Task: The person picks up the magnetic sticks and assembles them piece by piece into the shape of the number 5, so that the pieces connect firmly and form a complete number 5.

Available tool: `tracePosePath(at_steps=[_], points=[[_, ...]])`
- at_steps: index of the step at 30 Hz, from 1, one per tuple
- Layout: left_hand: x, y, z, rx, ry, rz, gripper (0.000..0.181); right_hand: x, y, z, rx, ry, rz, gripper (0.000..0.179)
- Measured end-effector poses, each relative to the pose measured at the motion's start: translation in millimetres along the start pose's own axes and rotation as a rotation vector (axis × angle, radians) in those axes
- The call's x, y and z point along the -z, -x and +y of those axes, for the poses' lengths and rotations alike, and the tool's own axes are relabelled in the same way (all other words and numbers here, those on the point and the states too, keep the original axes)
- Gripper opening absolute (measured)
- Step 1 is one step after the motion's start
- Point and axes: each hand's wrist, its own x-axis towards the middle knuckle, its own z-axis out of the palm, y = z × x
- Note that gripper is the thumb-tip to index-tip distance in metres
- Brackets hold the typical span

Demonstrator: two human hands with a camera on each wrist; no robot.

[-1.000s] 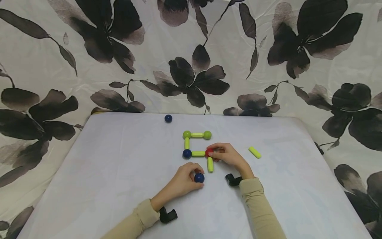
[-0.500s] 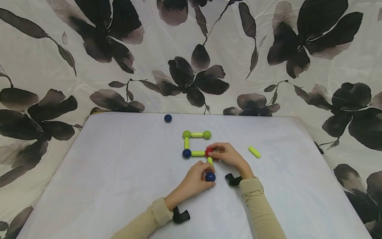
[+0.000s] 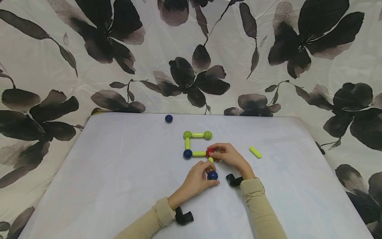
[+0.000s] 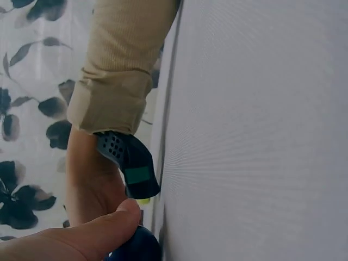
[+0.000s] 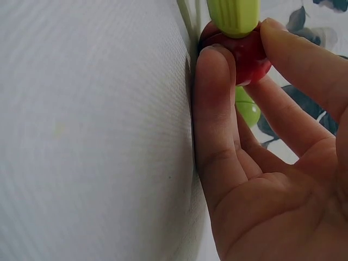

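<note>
The left hand (image 3: 198, 182) pinches a blue ball (image 3: 212, 175) at the near end of a short green rod (image 3: 211, 160). Just beyond it, the right hand (image 3: 228, 156) pinches a red ball (image 3: 209, 152) between curled fingertips (image 5: 215, 65). Both balls look smooth, hard, glossy and light, likely slippery and prone to roll, so a grip across the widest part seems best. The rods are stiff, rounded plastic on a matte white tabletop (image 3: 119, 172).
</note>
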Motion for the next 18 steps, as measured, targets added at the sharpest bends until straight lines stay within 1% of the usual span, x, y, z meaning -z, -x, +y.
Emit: tracePosePath(at_steps=[8,12,18], points=[[-3.7,-1.3,-12.1,-0.055,0.049,0.022,0.037,-0.1,-0.4,1.3,-0.001,-0.011,0.0,0.034],[-3.7,-1.5,-15.6,-0.082,0.079,0.028,0.037,0.1,-0.9,1.1,0.012,-0.016,-0.005,0.034],[-4.1,-1.8,-18.9,-0.123,0.086,0.034,0.036,0.4,-0.8,1.9,0.011,-0.017,-0.007,0.033]])
